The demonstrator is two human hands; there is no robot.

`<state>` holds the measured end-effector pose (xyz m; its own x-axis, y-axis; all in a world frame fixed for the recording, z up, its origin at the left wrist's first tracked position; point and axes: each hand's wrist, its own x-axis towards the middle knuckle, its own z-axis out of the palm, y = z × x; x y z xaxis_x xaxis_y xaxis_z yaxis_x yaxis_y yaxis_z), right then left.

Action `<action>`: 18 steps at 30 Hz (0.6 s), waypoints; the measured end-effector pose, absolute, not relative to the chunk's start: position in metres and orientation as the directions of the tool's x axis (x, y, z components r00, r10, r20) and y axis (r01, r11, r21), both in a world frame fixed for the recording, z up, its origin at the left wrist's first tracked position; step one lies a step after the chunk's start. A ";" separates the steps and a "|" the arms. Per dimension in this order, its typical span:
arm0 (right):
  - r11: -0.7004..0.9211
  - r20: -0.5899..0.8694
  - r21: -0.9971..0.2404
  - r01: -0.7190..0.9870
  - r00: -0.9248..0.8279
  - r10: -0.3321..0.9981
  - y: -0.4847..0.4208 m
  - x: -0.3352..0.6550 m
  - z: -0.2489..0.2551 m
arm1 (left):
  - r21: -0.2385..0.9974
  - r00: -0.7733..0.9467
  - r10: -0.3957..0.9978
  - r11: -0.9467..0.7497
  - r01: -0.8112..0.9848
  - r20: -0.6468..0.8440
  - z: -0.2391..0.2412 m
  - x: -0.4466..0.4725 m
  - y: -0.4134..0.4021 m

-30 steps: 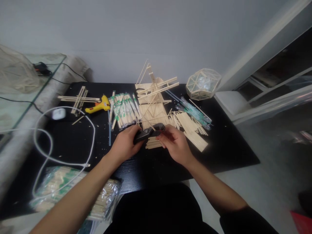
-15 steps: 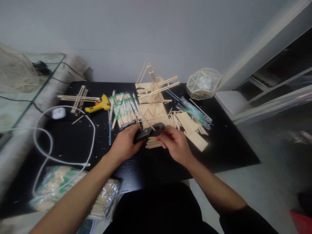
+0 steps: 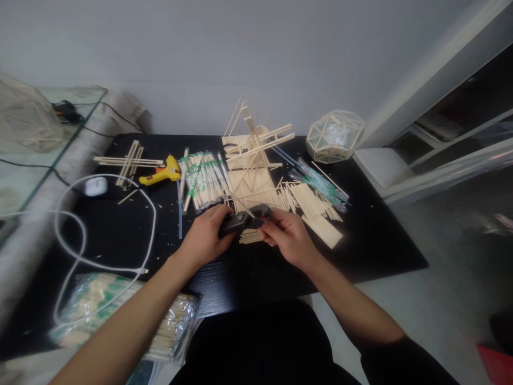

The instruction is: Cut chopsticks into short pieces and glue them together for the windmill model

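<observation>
The dark hand tool (image 3: 243,218) sits just above the middle of the black tabletop (image 3: 380,246), held low between both hands. The left hand (image 3: 205,235) has its grip closed around the tool's left end, fingers curled over the top. The right hand (image 3: 289,239) closes its grip on the right end, thumb and fingertips pinched tight against the dark body. A thin wooden stick (image 3: 239,203) runs slantwise from the far left down to the tool and meets it near its middle; I cannot tell whether the tool bites on it. Directly below the tool lies a small bunch of short sticks (image 3: 250,236), flat on the tabletop.

Just beyond the hands stands a stick structure (image 3: 256,147) of crossed and slanted bars. Left of it lies a heap of paper-wrapped chopsticks (image 3: 204,181), and further left a yellow glue gun (image 3: 162,174) beside a flat cross of sticks (image 3: 129,160). To the right of the hands, loose flat sticks (image 3: 316,213) spread out, with clear green-printed packets (image 3: 319,182) behind them. A faceted stick frame (image 3: 335,136) sits at the far right corner. A white cable (image 3: 149,224) loops over the left part, near a white plug (image 3: 96,187). A clear bag of sticks (image 3: 120,315) lies at the near left edge.
</observation>
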<state>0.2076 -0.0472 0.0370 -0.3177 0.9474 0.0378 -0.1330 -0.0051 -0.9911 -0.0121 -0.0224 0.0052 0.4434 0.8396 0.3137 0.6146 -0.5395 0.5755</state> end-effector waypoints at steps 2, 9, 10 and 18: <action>-0.020 0.032 -0.988 -0.151 -0.335 0.942 -0.046 0.208 0.037 | 0.577 0.447 0.839 -0.540 0.612 0.312 0.005 -0.012 -0.022; -0.153 -0.042 -0.954 -0.258 -0.388 0.921 -0.045 0.207 0.036 | 0.601 0.461 0.836 -0.539 0.591 0.297 0.005 -0.013 -0.022; -0.167 -0.047 -0.949 -0.269 -0.401 0.915 -0.045 0.207 0.035 | 0.598 0.462 0.838 -0.536 0.596 0.291 0.006 -0.013 -0.022; -0.184 -0.044 -0.938 -0.294 -0.426 0.904 -0.042 0.210 0.033 | 0.571 0.447 0.861 -0.498 0.652 0.241 0.005 -0.012 -0.024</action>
<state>0.2099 -0.0421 0.0326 -0.4258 0.9037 -0.0443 -0.2936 -0.1843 -0.9380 -0.0124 -0.0243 0.0053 0.4473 0.8613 0.2408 0.6521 -0.4984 0.5712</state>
